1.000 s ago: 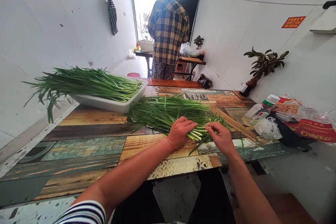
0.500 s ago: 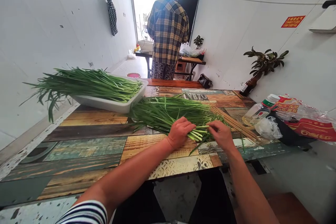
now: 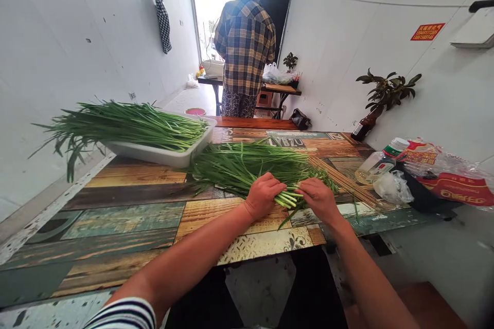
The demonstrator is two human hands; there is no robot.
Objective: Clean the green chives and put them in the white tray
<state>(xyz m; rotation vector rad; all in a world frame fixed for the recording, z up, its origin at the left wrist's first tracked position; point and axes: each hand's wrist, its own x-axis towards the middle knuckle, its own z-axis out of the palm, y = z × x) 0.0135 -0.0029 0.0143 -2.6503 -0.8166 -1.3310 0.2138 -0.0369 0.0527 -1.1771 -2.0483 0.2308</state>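
Observation:
A small bunch of garlic chives (image 3: pixel 286 199) is wrapped in the fingers of my left hand (image 3: pixel 266 194), its pale stem ends sticking out to the right. My right hand (image 3: pixel 317 197) pinches at the end of one chive stem there, close beside the left fingers. Behind both hands a loose heap of chives (image 3: pixel 239 162) lies on the wood-patterned table (image 3: pixel 127 221). More chives (image 3: pixel 135 126) are piled in a white plastic tub (image 3: pixel 181 158) at the left, their leaves hanging over its far side.
Thin wooden skewers (image 3: pixel 347 184) lie right of the heap. Further right are a plastic bottle (image 3: pixel 380 162), a crumpled clear bag (image 3: pixel 393 186) and red-printed packaging (image 3: pixel 447 185). A brown bottle (image 3: pixel 365 124) holds a leafy plant. A person in a plaid shirt (image 3: pixel 247 46) stands beyond the table, back turned.
My right hand has moved slightly left, nearer to the left hand and the stem ends. The left hand keeps its grip on the bunch.

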